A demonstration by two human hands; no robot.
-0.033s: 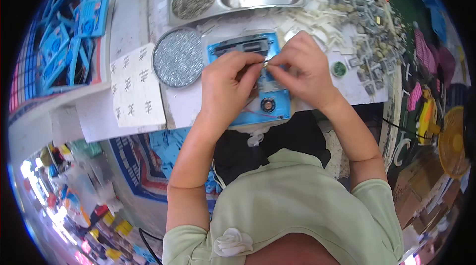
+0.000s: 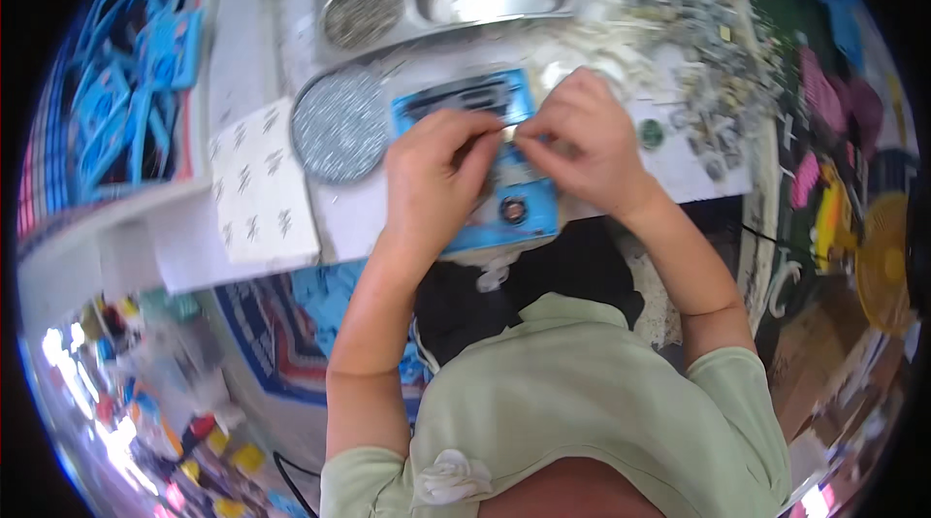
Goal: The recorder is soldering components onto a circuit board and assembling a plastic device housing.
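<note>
Both hands meet over a blue plastic case point(image 2: 539, 217) lying at the table's near edge. My left hand point(image 2: 438, 169) is closed in a pinch, thumb against forefinger. Facing it, my right hand point(image 2: 589, 149) pinches too. Between their fingertips sits a small shiny, pale piece point(image 2: 508, 133); its exact kind is too small and blurred to name. The case has a long dark recess point(image 2: 464, 99) at its far end and a round part like a small speaker point(image 2: 513, 210) at its near end. My fingers hide the case's middle.
A round dish of small silvery metal pieces point(image 2: 341, 125) stands left of the case, beside a marked white card point(image 2: 264, 190). Behind is a steel compartment tray point(image 2: 412, 9). Small grey-beige parts point(image 2: 713, 62) and a green disc point(image 2: 650, 134) lie right. Blue plastic frames point(image 2: 173, 50) fill the far left.
The whole view has shifted slightly and become blurrier. Both hands keep the same pinch over the case, with the small piece still between them.
</note>
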